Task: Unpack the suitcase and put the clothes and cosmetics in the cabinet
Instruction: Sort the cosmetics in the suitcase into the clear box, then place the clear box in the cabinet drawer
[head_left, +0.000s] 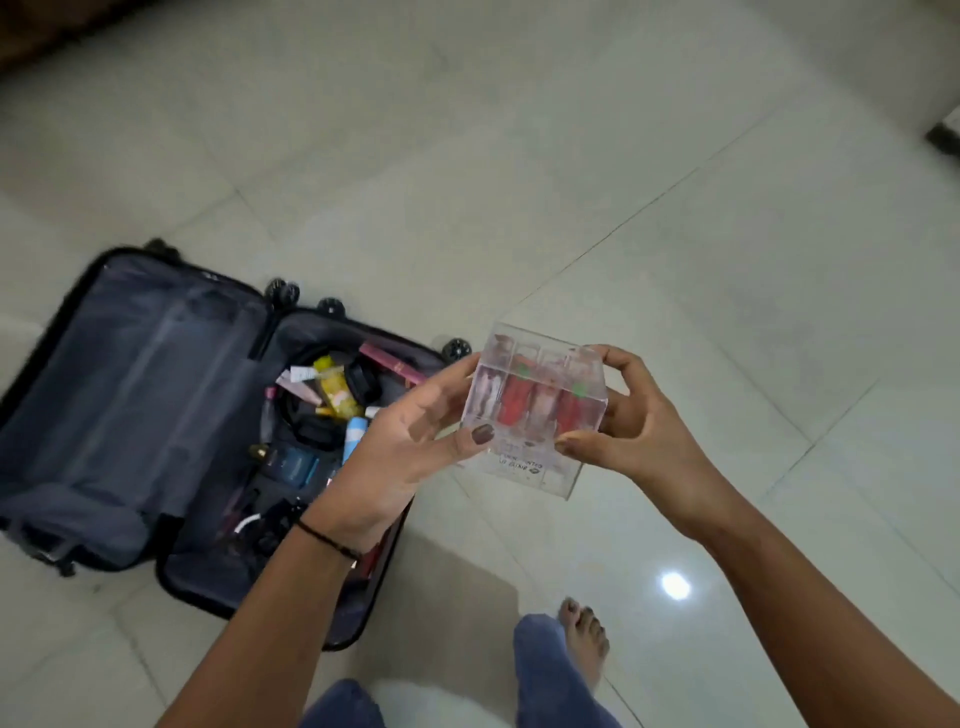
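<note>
Box (537, 410) of red lipsticks, clear plastic, up in the air over the floor tiles (675, 234). Gripped on two sides: left hand (410, 431) at 9 o'clock with thumb on the front, right hand (634, 415) at 3 o'clock with fingers curled round the edge. Long side lying from 9 to 3, equally near both hands. Open suitcase (130, 364) at 9 o'clock, more cosmetics (335, 387) inside. No cabinet in sight; probably best carried level.

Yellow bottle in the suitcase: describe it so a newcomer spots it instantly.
The open suitcase lies on the floor, one half holding loose cosmetics. Near that half's wheel end lies the yellow bottle, beside a black round case. Nothing else there is bright yellow.
</note>
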